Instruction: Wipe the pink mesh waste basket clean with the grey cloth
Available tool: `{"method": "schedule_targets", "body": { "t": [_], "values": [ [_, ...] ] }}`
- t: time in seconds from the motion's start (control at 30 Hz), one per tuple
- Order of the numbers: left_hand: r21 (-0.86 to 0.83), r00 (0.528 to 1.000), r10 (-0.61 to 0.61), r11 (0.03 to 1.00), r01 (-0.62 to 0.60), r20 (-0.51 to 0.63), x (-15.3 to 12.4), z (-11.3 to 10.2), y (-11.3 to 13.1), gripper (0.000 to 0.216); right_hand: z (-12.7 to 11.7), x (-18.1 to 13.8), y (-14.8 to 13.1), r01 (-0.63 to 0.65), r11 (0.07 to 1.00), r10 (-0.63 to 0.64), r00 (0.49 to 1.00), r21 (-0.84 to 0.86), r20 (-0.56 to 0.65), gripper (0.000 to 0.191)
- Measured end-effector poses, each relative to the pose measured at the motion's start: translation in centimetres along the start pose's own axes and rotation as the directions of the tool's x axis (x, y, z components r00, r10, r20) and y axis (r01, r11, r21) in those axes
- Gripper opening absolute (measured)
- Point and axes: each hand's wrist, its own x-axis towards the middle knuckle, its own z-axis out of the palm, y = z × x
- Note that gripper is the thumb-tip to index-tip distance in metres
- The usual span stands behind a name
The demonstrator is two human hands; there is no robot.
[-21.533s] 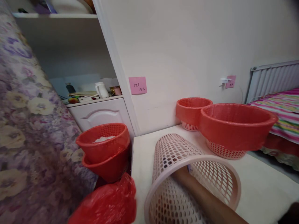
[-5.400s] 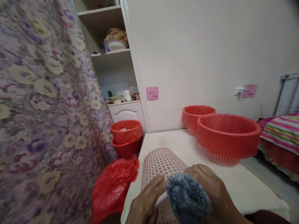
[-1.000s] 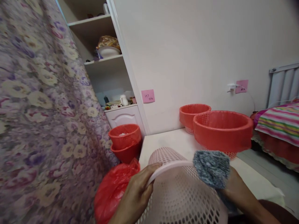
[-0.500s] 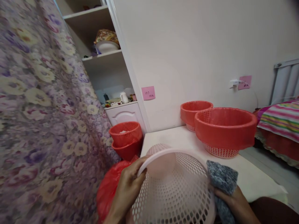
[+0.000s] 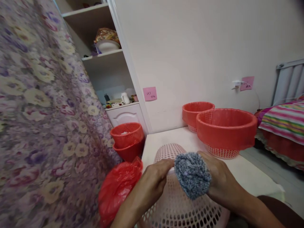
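A pale pink perforated basket [image 5: 177,205] lies on its side on the white table [image 5: 247,175], close in front of me. My left hand [image 5: 155,177] grips the basket's rim at the upper left. My right hand [image 5: 220,180] holds a grey-blue fluffy cloth [image 5: 192,174] pressed against the top of the rim, right next to the left hand.
Two baskets lined with red bags, a large one [image 5: 225,128] and a smaller one [image 5: 197,112], stand at the table's back. A crumpled red bag [image 5: 118,188] hangs at the table's left edge. Stacked red baskets [image 5: 128,141] sit on the floor by a floral curtain [image 5: 40,126]. A striped bed [image 5: 282,118] is at the right.
The cloth in my right hand has moved from the basket's right side up onto the top of the rim, beside my left hand. The basket has turned so its opening faces me less.
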Motion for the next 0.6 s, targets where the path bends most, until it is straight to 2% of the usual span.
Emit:
{"method": "schedule_targets", "body": {
  "t": [0.07,0.17,0.3,0.37,0.43,0.5,0.6],
  "values": [
    [-0.010,1.000,-0.009,1.000,0.008,-0.023,0.1,0.3,-0.3,0.063,0.3,-0.8,0.6,-0.053,0.999,0.053,0.998,-0.009,-0.027,0.011],
    [-0.002,0.992,-0.067,0.998,0.067,-0.107,-0.6,0.5,-2.1,0.053,1.4,-3.7,3.4,-0.231,0.968,0.239,0.968,0.094,-0.082,0.027],
    [-0.003,0.970,-0.112,0.994,0.114,-0.215,-1.7,0.7,-4.3,0.050,3.9,-8.0,7.0,-0.454,0.853,0.492,0.864,0.260,-0.106,0.032],
    [-0.015,0.959,-0.148,0.989,0.149,-0.242,-2.0,0.7,-4.7,0.049,4.9,-9.2,7.6,-0.493,0.815,0.558,0.810,0.305,-0.182,0.036],
    [-0.020,0.952,-0.178,0.984,0.179,-0.250,-2.4,0.6,-4.8,0.048,5.2,-9.4,7.7,-0.496,0.805,0.578,0.781,0.326,-0.237,0.039],
    [-0.001,0.955,-0.177,0.983,0.182,-0.238,-2.6,0.4,-4.5,0.048,4.9,-8.8,7.5,-0.471,0.812,0.562,0.790,0.344,-0.245,0.038],
    [0.052,0.973,-0.129,0.989,0.142,-0.189,-2.6,-0.1,-3.7,0.049,3.9,-7.0,7.1,-0.406,0.825,0.500,0.849,0.393,-0.172,0.032]
  ]
}}
